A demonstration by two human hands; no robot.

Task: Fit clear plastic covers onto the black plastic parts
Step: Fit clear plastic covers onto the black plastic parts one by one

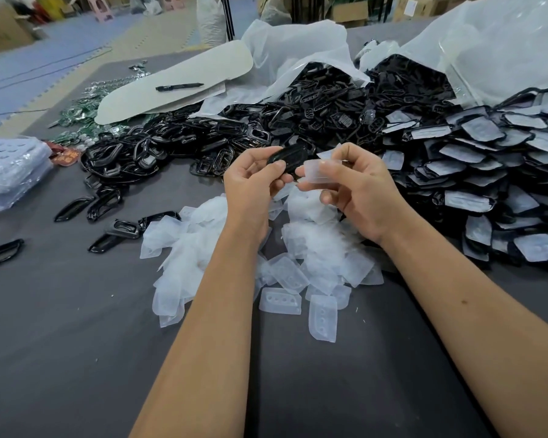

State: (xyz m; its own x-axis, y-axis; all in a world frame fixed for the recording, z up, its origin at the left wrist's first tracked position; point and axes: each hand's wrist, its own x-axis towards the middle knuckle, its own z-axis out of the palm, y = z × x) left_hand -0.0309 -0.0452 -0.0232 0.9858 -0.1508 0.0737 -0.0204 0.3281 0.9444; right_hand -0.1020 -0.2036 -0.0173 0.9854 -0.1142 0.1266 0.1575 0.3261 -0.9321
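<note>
Holding one black part [290, 156] up over the middle of the table, the left hand [253, 181] grips it between thumb and curled fingers. Right hand [356, 191] pinches a clear cover [318, 172] by thumb and forefinger, its left edge meeting the right end of the black part. Cover looks only started on; not yet seated, as far as I can judge.

Below the hands, near side: loose heap of clear covers [291, 248] on the grey table [76, 343], some lying face up with small holes showing. Far and left: big spill of bare black parts [203, 137] out of a white plastic bag [298, 52]. A few strays sit near left. Right side: stack of finished pieces [487, 159], black with covers already on, running out of a second bag.

Further left: a pale flat sheet with a black pen [179, 87] on it, green-and-silver bits beside it, a wrapped bundle [10, 172] at the left edge.

Risks, as I read them:
- Cover goes on skewed or reversed if its holes are not matched to the part's openings; orientation cannot be confirmed here.
- Thin cover may buckle or crease under a hard push from one end.
- Pinch grip is light; cover could slip and drop into the heap below.
</note>
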